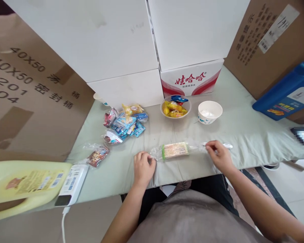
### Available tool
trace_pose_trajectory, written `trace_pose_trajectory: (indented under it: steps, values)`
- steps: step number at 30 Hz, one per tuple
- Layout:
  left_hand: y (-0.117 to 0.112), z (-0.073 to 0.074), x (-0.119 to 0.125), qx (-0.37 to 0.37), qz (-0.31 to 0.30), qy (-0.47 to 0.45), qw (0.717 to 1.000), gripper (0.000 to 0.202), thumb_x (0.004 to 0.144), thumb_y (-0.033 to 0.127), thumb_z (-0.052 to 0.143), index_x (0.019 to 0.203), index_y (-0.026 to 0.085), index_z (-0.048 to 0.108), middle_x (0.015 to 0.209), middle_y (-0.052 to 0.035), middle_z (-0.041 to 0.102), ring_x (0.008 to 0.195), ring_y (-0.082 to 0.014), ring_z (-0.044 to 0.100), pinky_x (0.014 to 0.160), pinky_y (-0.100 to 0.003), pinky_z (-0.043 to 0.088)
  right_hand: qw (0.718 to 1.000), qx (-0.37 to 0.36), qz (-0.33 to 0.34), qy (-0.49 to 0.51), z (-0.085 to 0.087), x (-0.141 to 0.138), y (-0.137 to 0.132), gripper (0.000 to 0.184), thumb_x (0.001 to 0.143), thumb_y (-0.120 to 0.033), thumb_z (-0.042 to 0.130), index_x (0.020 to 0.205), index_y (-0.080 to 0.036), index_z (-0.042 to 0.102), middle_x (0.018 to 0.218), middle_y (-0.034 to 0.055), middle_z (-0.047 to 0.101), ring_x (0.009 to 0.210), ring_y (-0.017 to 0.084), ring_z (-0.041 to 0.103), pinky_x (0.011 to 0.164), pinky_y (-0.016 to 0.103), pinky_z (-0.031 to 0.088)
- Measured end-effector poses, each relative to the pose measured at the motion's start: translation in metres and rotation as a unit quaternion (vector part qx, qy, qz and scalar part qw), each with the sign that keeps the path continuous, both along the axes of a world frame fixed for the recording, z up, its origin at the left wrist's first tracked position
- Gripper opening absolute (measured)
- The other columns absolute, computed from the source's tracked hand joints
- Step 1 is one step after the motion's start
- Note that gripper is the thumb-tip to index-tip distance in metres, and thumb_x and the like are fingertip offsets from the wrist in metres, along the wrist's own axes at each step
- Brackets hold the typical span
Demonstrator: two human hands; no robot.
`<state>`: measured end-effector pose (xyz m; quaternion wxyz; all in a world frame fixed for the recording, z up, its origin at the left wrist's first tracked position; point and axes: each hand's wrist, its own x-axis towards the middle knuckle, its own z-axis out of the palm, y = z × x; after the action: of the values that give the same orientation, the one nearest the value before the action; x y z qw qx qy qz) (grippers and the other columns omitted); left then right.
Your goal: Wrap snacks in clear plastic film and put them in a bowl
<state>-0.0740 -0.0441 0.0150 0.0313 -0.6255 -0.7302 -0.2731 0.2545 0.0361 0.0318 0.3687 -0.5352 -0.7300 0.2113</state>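
Head view: my left hand (143, 167) pinches one end of a wrapped bar (174, 150) and my right hand (219, 156) pinches the other, the bar lying flat near the bench's (243, 135) front edge. Behind it stand a candy bowl (175, 106) and a white cup (209, 112).

Wrapped bar (174, 150) lies on table (243, 135) near front edge, betw. left hand (143, 168) and right hand (219, 156). Behind it: bowl (175, 107) w/ snacks in it, cup (209, 112) just right of bowl. Snack pile (124, 123) left of bowl; single packet (97, 156) in front of pile. Jug (22, 184) far left. Boxes (152, 40) stacked at back.
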Motion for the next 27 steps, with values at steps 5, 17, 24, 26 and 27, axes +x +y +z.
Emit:
trace_pose_trajectory:
  steps: [5,17,24,26,27]
  values:
    - [0.014,0.021,0.001,0.078,-0.024,-0.032,0.996,0.026,0.084,0.014,0.044,0.107,0.018,0.056,0.105,-0.0114,0.06,0.103,-0.0267,0.055,0.092,-0.044,0.045,0.991,0.05,-0.125,-0.021,0.008,0.026,-0.002,0.021,0.089,-0.039,0.05,0.092,-0.021,0.06,0.086,0.0066,0.065,0.073,0.019,0.061,0.069,0.035,0.051]
    - [0.0,0.053,0.038,-0.095,-0.304,0.007,0.948,0.026,0.087,0.016,0.049,0.104,0.024,0.067,0.084,-0.0069,0.066,0.087,-0.0241,0.061,0.082,-0.041,0.049,0.92,0.1,0.359,-0.124,0.048,-0.028,-0.001,0.029,0.092,-0.013,0.043,0.112,-0.022,0.061,0.099,0.0064,0.069,0.1,0.02,0.061,0.098,0.044,0.044]
    - [-0.034,0.059,0.041,-0.194,-0.375,-0.069,0.904,0.022,0.089,0.014,0.046,0.095,0.024,0.066,0.085,-0.0033,0.067,0.078,-0.0179,0.063,0.07,-0.03,0.052,0.926,0.076,0.316,-0.193,0.065,-0.005,-0.037,0.029,0.079,-0.003,0.04,0.086,-0.02,0.063,0.106,0.0103,0.063,0.11,0.026,0.053,0.089,0.046,0.047]
    - [-0.02,0.056,0.047,-0.122,-0.364,-0.053,0.922,0.027,0.091,0.01,0.042,0.099,0.022,0.065,0.093,-0.0057,0.068,0.09,-0.0195,0.063,0.078,-0.033,0.053,0.931,0.076,0.325,-0.148,0.068,-0.017,-0.042,0.031,0.081,-0.003,0.038,0.094,-0.019,0.061,0.11,0.0102,0.061,0.113,0.025,0.052,0.091,0.043,0.048]
    - [-0.011,0.053,0.049,-0.096,-0.362,-0.036,0.927,0.029,0.09,0.009,0.042,0.103,0.022,0.065,0.101,-0.007,0.068,0.1,-0.0212,0.062,0.085,-0.036,0.052,0.927,0.069,0.342,-0.136,0.067,-0.025,-0.045,0.032,0.082,-0.003,0.038,0.098,-0.019,0.06,0.112,0.0101,0.061,0.113,0.023,0.053,0.091,0.04,0.048]
